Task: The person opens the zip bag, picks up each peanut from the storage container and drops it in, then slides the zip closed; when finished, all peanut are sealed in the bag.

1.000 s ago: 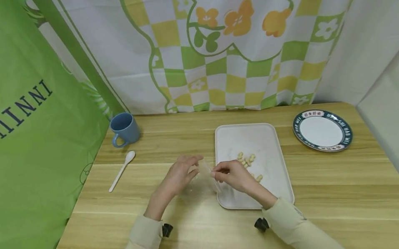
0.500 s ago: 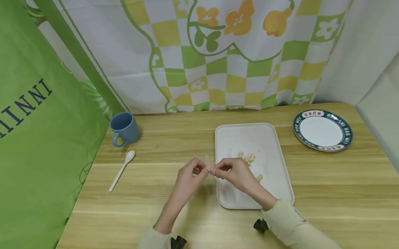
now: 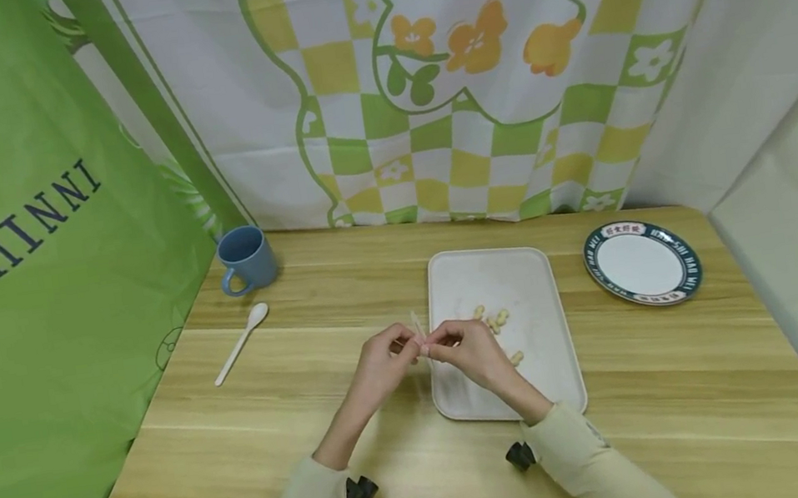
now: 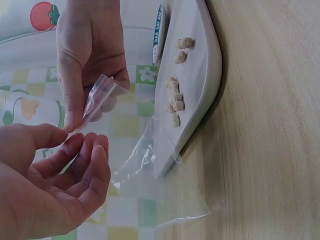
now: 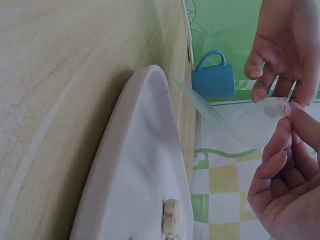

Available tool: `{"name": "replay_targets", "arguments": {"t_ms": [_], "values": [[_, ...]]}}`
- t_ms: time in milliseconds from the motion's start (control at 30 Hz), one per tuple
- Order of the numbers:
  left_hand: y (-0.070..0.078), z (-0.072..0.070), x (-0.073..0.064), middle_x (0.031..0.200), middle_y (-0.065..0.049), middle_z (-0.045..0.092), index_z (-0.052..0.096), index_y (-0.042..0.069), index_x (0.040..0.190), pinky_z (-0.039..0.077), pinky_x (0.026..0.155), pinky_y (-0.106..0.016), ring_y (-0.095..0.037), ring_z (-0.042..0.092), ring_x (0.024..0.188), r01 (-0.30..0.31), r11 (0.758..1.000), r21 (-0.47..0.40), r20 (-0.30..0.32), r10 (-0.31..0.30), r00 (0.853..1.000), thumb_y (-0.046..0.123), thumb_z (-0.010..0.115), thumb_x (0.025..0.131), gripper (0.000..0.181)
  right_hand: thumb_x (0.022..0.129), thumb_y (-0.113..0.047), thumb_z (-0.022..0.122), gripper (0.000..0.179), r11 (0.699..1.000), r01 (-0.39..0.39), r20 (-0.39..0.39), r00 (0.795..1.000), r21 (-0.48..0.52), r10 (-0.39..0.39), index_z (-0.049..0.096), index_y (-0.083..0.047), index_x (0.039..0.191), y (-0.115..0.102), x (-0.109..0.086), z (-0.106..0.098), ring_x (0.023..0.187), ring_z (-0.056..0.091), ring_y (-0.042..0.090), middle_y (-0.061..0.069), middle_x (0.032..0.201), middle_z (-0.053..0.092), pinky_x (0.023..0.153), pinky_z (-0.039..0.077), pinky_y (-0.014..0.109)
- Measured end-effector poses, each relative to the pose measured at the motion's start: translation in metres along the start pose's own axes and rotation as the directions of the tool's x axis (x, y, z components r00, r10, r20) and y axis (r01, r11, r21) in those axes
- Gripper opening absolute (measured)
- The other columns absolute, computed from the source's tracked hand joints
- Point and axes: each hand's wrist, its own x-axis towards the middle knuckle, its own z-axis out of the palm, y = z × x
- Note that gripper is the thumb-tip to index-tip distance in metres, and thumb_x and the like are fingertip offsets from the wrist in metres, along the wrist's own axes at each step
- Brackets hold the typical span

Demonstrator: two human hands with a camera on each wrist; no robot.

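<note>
A clear plastic zip bag with a red line along its mouth hangs between the two hands over the tray's left edge. My left hand pinches the bag's mouth with thumb and index finger, its other fingers loosely bent in the left wrist view. Right beside it, fingertips close together, my right hand pinches the same edge. Below the right hand lies a pale rectangular tray holding several peanuts, some of them hidden behind that hand in the head view.
At the back left stands a blue mug, with a white spoon lying in front of it. A plate with a dark green rim is right of the tray. Curtains enclose the wooden table.
My left hand has come in from the left, where its fingers were spread beside the bag, and now pinches the bag's mouth. The right hand has stayed nearly in place.
</note>
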Motion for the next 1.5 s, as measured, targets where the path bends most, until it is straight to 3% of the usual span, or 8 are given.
{"name": "replay_targets", "arguments": {"t_ms": [433, 567, 700, 900, 1067, 1200, 1333, 1500], "values": [[-0.0002, -0.0002, 0.0009, 0.080, -0.001, 0.066, 0.064, 0.007, 0.090, 0.051, 0.064, -0.028, -0.015, 0.062, 0.079, 0.001, 1.000, -0.006, 0.033, -0.001, 0.999, 0.025, 0.061, 0.095, 0.019, 0.082, -0.012, 0.075, 0.006, 0.999, 0.043, 0.017, 0.999, -0.013, -0.043, 0.073, -0.007, 0.083, -0.0028, -0.0023, 0.0011, 0.068, 0.059, 0.010, -0.001, 0.078, 0.070, 0.056, 0.050, 0.022], [-0.0016, -0.0001, 0.0013, 0.083, -0.003, 0.066, 0.065, 0.007, 0.092, 0.055, 0.067, -0.036, -0.016, 0.063, 0.080, -0.001, 0.999, -0.054, 0.055, 0.004, 0.998, 0.026, 0.057, 0.097, 0.022, 0.082, -0.018, 0.077, 0.011, 0.998, 0.048, 0.045, 0.998, 0.036, -0.050, 0.073, -0.007, 0.084, -0.0007, -0.0016, -0.0007, 0.068, 0.060, 0.011, 0.001, 0.079, 0.071, 0.058, 0.050, 0.022], [-0.0047, -0.0013, 0.0017, 0.082, -0.006, 0.065, 0.065, 0.005, 0.093, 0.056, 0.068, -0.049, -0.017, 0.062, 0.078, 0.009, 0.991, -0.137, 0.086, 0.003, 0.996, 0.028, 0.054, 0.099, 0.025, 0.080, -0.025, 0.077, 0.017, 0.995, 0.009, 0.076, 0.997, 0.097, -0.016, 0.073, -0.009, 0.085, 0.0000, -0.0013, -0.0027, 0.069, 0.061, 0.012, 0.000, 0.078, 0.070, 0.060, 0.050, 0.023], [-0.0074, -0.0036, 0.0008, 0.087, -0.007, 0.064, 0.065, 0.001, 0.098, 0.056, 0.069, -0.045, -0.025, 0.062, 0.082, 0.026, 0.971, -0.238, 0.138, 0.007, 0.990, 0.025, 0.051, 0.101, 0.027, 0.083, -0.024, 0.076, 0.017, 0.980, -0.086, 0.134, 0.989, 0.179, 0.062, 0.073, -0.008, 0.087, 0.0011, -0.0011, -0.0051, 0.069, 0.059, 0.020, -0.001, 0.073, 0.066, 0.062, 0.047, 0.028], [-0.0054, -0.0063, -0.0014, 0.091, -0.008, 0.064, 0.063, -0.002, 0.101, 0.055, 0.071, -0.052, -0.036, 0.062, 0.088, 0.042, 0.956, -0.292, 0.172, 0.009, 0.985, 0.019, 0.050, 0.101, 0.024, 0.086, -0.016, 0.073, 0.015, 0.962, -0.141, 0.188, 0.977, 0.234, 0.098, 0.071, -0.002, 0.090, 0.0013, -0.0005, -0.0074, 0.071, 0.057, 0.025, 0.000, 0.073, 0.064, 0.064, 0.047, 0.031], [-0.0037, -0.0085, -0.0020, 0.091, -0.010, 0.064, 0.062, 0.000, 0.099, 0.055, 0.070, -0.050, -0.033, 0.063, 0.085, 0.054, 0.966, -0.252, 0.195, -0.004, 0.981, 0.015, 0.053, 0.100, 0.018, 0.087, -0.020, 0.072, 0.018, 0.970, -0.133, 0.209, 0.974, 0.203, 0.089, 0.070, -0.003, 0.092, 0.0010, -0.0016, -0.0080, 0.073, 0.058, 0.027, 0.001, 0.074, 0.063, 0.064, 0.047, 0.031], [-0.0025, -0.0082, -0.0019, 0.086, -0.008, 0.065, 0.063, 0.002, 0.094, 0.056, 0.066, -0.041, -0.022, 0.064, 0.076, 0.044, 0.985, -0.165, 0.154, -0.019, 0.988, 0.011, 0.055, 0.097, 0.012, 0.089, -0.026, 0.070, 0.019, 0.985, -0.086, 0.205, 0.977, 0.150, 0.054, 0.070, -0.007, 0.092, -0.0002, -0.0031, -0.0076, 0.076, 0.060, 0.030, 0.002, 0.076, 0.064, 0.064, 0.048, 0.030], [-0.0001, -0.0033, -0.0032, 0.084, -0.007, 0.065, 0.063, 0.004, 0.090, 0.053, 0.061, -0.027, -0.015, 0.061, 0.072, 0.016, 0.997, -0.075, 0.070, -0.011, 0.997, 0.008, 0.055, 0.096, 0.011, 0.091, -0.025, 0.067, 0.014, 0.997, 0.070, 0.133, 0.989, 0.019, -0.072, 0.070, -0.011, 0.091, -0.0009, -0.0042, -0.0046, 0.076, 0.063, 0.019, -0.001, 0.082, 0.067, 0.064, 0.052, 0.026]]}}
